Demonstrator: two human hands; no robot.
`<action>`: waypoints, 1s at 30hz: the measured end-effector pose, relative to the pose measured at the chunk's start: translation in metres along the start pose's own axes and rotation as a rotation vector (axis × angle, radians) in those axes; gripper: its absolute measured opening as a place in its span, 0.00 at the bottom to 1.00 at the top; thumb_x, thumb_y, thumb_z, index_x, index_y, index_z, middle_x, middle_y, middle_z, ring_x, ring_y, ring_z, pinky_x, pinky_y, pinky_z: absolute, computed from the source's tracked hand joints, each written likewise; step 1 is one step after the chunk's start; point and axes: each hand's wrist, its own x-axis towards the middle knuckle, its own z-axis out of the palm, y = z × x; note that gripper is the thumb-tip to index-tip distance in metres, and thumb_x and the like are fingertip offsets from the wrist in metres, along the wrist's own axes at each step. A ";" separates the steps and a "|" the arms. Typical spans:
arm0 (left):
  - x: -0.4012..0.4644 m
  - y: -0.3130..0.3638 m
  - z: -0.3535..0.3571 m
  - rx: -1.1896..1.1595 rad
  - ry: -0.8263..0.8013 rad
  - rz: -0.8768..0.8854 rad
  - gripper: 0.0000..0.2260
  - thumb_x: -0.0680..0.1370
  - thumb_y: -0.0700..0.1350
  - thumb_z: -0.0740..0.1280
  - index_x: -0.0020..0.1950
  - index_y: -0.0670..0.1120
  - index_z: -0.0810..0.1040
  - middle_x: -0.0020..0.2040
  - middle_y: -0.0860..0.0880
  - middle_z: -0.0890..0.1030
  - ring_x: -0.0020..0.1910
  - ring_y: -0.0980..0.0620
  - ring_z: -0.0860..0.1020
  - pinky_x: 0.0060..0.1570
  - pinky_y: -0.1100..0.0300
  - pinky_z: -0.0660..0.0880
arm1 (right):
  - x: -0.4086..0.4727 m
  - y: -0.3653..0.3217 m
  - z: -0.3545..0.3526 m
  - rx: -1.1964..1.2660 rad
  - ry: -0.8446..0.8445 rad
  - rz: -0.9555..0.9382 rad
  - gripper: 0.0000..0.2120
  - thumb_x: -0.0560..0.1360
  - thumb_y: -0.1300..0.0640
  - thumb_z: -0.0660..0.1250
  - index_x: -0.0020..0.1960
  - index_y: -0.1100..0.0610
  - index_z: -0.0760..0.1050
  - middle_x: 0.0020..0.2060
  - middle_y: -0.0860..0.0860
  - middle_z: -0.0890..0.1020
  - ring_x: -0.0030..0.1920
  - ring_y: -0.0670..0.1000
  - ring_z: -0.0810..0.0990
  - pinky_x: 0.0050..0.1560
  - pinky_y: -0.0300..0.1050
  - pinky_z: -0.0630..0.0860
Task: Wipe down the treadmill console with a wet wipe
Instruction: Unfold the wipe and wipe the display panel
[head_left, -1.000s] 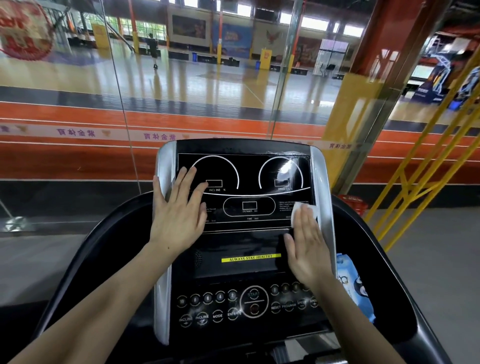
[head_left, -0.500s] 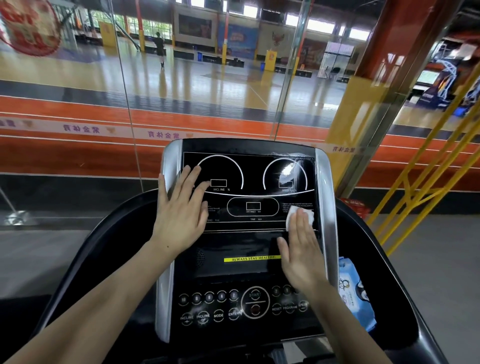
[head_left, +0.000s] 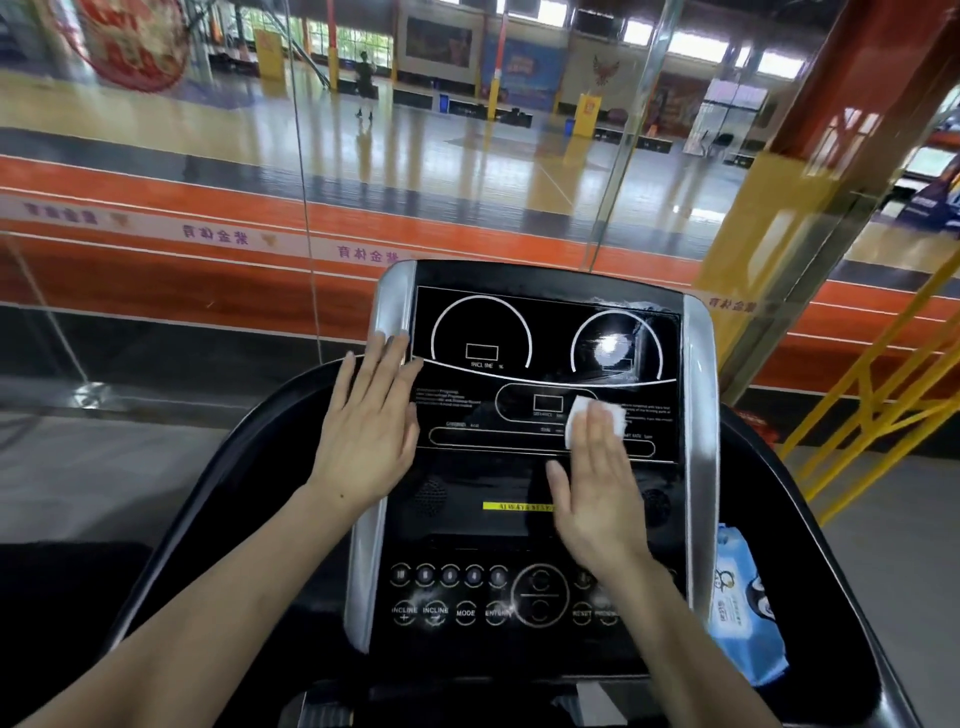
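While our right hand (head_left: 597, 499) lies flat on the wet wipe (head_left: 576, 415), we wipe the treadmill console (head_left: 545, 457).

We press the white wipe against the black display panel with straight fingers, so this grip is spread flat on the wipe, not curled round it; the wipe sits just right of the small centre readout, below the right-hand dial, and its edges peek out past our fingertips. Our left hand (head_left: 371, 426) rests open, fingers straight and together, on the console's left edge, overlapping the silver side trim (head_left: 387, 312). Lower down run the round buttons (head_left: 449, 577) marked INCLINE and MODE. A blue pack of wipes (head_left: 743, 613) lies in the tray just right of the console. Beyond the glass wall (head_left: 301, 182) we see a sports court.
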 end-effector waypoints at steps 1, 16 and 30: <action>-0.003 -0.005 -0.001 0.007 -0.006 -0.024 0.27 0.82 0.46 0.54 0.82 0.42 0.62 0.86 0.44 0.55 0.86 0.45 0.49 0.82 0.40 0.51 | 0.002 -0.003 0.002 0.015 -0.002 0.046 0.35 0.86 0.40 0.41 0.85 0.60 0.40 0.85 0.55 0.41 0.85 0.51 0.37 0.84 0.57 0.50; -0.014 -0.010 -0.001 -0.034 -0.088 -0.114 0.34 0.78 0.47 0.51 0.86 0.45 0.52 0.87 0.50 0.46 0.86 0.47 0.44 0.83 0.39 0.49 | 0.034 -0.056 0.000 0.026 0.047 -0.118 0.32 0.88 0.43 0.46 0.86 0.59 0.45 0.86 0.56 0.48 0.86 0.51 0.41 0.85 0.55 0.49; -0.021 -0.031 -0.008 0.012 -0.187 -0.009 0.31 0.83 0.47 0.49 0.86 0.47 0.46 0.87 0.50 0.42 0.85 0.45 0.42 0.82 0.38 0.46 | 0.070 -0.083 -0.015 -0.105 -0.005 -0.489 0.31 0.87 0.45 0.50 0.85 0.59 0.51 0.85 0.54 0.52 0.86 0.51 0.46 0.85 0.54 0.51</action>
